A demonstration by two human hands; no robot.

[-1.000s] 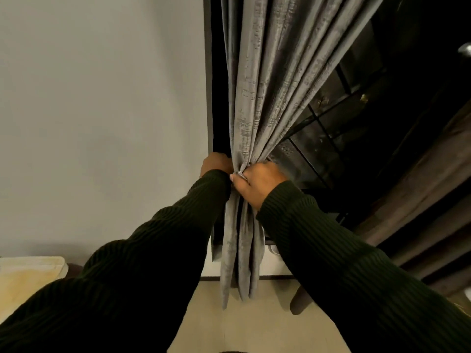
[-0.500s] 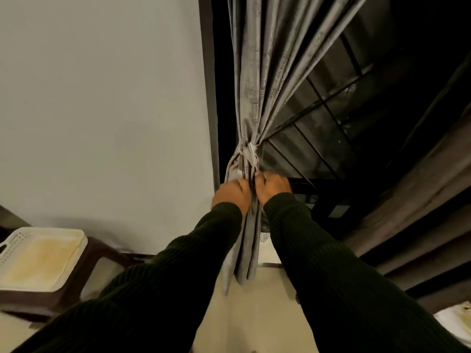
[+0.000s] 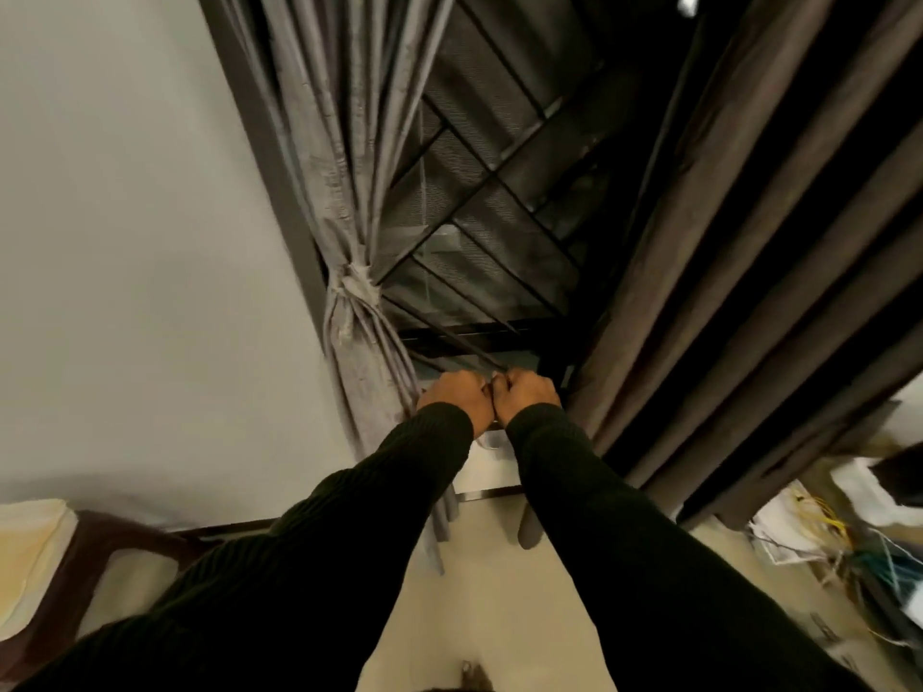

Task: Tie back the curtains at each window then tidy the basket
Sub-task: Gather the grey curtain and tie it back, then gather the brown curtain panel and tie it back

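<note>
Grey cloth strands run down into both fists: the left hand (image 3: 455, 401) and right hand (image 3: 525, 395) sit knuckle to knuckle, fingers curled, though what each pinches is hidden. I'd pull both ends evenly and snug. The grey curtain (image 3: 327, 157) hangs by the window frame's left side, long axis slanting from far top to near floor, cinched by its tie (image 3: 357, 287). Right of the hands, the brown curtain (image 3: 739, 272) hangs loose.
</note>
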